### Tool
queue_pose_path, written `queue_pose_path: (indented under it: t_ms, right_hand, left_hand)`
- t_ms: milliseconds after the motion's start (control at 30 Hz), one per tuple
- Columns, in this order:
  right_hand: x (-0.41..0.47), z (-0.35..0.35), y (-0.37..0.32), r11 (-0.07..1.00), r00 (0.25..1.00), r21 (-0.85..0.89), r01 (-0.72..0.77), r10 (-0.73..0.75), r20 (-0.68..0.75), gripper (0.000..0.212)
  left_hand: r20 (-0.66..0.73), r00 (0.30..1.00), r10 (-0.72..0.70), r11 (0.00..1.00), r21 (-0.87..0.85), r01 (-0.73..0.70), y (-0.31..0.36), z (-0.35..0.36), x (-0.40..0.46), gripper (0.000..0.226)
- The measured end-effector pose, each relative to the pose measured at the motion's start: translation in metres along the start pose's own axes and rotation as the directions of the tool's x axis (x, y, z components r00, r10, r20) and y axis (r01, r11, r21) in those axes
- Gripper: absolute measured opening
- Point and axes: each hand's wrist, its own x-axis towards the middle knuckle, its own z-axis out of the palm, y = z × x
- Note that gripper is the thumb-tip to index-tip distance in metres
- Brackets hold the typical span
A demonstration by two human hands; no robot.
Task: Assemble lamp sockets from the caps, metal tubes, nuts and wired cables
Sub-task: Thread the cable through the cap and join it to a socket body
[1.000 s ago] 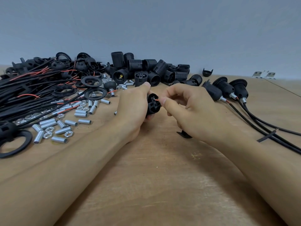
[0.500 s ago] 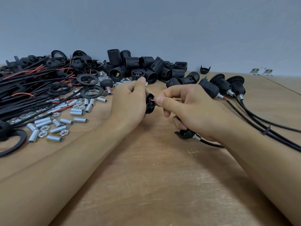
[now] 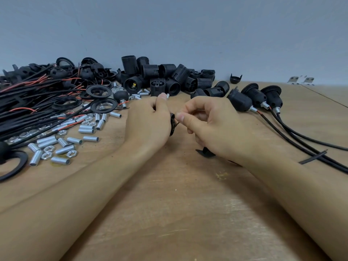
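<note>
The left hand [image 3: 148, 123] is gripping the socket insert [image 3: 172, 125] while the right hand [image 3: 207, 125] is pinching its wire — the red tip now hidden, probably seated — mid-surface.

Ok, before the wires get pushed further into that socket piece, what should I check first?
1. Left hand holds the socket insert: ok, fingers curled round it.
2. Right hand pinches the wire at the insert: ok, thumb and forefinger closed by its face.
3. Wire seated in its terminal: cannot tell, the fingers hide it.
4. Cap threaded on the cable: cannot tell, mostly hidden under the right hand.
5. Spare tubes and nuts within reach: ok, loose on the table left of the hands.
6. Finished sockets clear of the work: ok, lying to the right.
</note>
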Motion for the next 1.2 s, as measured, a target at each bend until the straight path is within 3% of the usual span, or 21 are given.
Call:
queue_pose_path:
  t_ms: [167,267,367,467,567,700,900,967,1067,1133,1200]
  right_hand:
    - [0.001,-0.002,0.005,0.995,0.999,0.096,-0.042,0.042,0.001,0.014]
    - [0.001,-0.001,0.005,0.997,1.0,0.073,-0.004,0.004,-0.004,0.015]
    - [0.001,0.0,0.004,0.999,0.999,0.021,0.05,-0.05,0.001,0.024]
    - [0.001,0.001,0.004,0.999,0.999,0.035,0.032,-0.034,0.043,0.023]
    - [0.003,-0.002,0.005,0.99,0.999,0.136,-0.031,0.027,0.036,0.013]
    - [0.006,-0.009,0.011,0.991,0.997,0.116,-0.071,0.072,-0.005,0.007]
    - [0.012,-0.009,0.007,0.929,0.975,0.334,-0.162,0.203,-0.091,0.016]
    - [0.012,-0.022,0.002,0.978,0.977,0.111,-0.179,0.19,-0.094,0.004]
    - [0.006,-0.051,-0.001,0.907,0.939,-0.331,-0.26,0.318,0.133,0.054]
    - [0.0,-0.065,-0.003,0.873,0.871,-0.384,-0.302,0.416,0.261,0.068]
    - [-0.004,-0.068,-0.003,0.877,0.819,-0.391,-0.279,0.43,0.38,0.066]
  left_hand:
    - [0.004,1.0,-0.014,1.0,-0.021,0.014,-0.002,0.002,0.001,0.065]
    - [-0.01,0.986,-0.168,0.975,-0.151,0.164,-0.003,0.004,0.005,0.065]
    - [0.015,0.977,-0.214,0.959,-0.186,0.213,-0.001,0.003,0.006,0.065]
    - [0.05,0.979,-0.196,0.961,-0.188,0.201,0.002,0.002,0.003,0.062]
    - [0.255,0.959,-0.123,0.948,-0.254,0.189,0.003,-0.004,0.004,0.035]
    - [0.472,0.882,-0.014,0.928,-0.322,0.186,-0.001,-0.016,0.009,0.01]
    - [0.418,0.908,-0.01,0.938,-0.312,0.154,-0.002,-0.013,0.007,0.007]
    - [0.408,0.913,-0.021,0.936,-0.314,0.162,-0.002,-0.013,0.008,0.007]
    - [0.404,0.914,-0.032,0.94,-0.3,0.166,-0.002,-0.012,0.008,0.02]
    - [0.408,0.912,-0.033,0.943,-0.289,0.163,-0.001,-0.012,0.007,0.028]
    - [0.409,0.912,-0.022,0.947,-0.285,0.151,-0.001,-0.011,0.007,0.031]
